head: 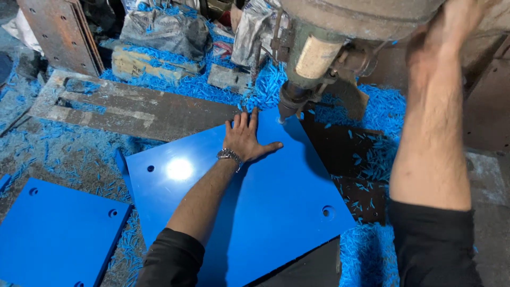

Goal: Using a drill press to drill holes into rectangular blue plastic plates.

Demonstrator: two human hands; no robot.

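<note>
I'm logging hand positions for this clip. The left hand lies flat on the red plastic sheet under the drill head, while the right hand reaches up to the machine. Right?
Not quite: the head view shows the plastic sheet is blue, not red. The left hand does lie flat on it under the drill head, and the right hand reaches up to the machine.

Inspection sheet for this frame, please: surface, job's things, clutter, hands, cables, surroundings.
Surface: rusty steel bench, strewn with blue shavings.
Job's things: blue sheet with holes lies flat under the drill head; bit near its far corner.
Clutter: second blue sheet at left; grey bags behind.
Hands: left hand flat on the blue sheet, wristwatch on; right hand raised beside the drill head, grip blurred.
Cables: nothing seen.
Surroundings: rusty plate leaning at back.
</note>
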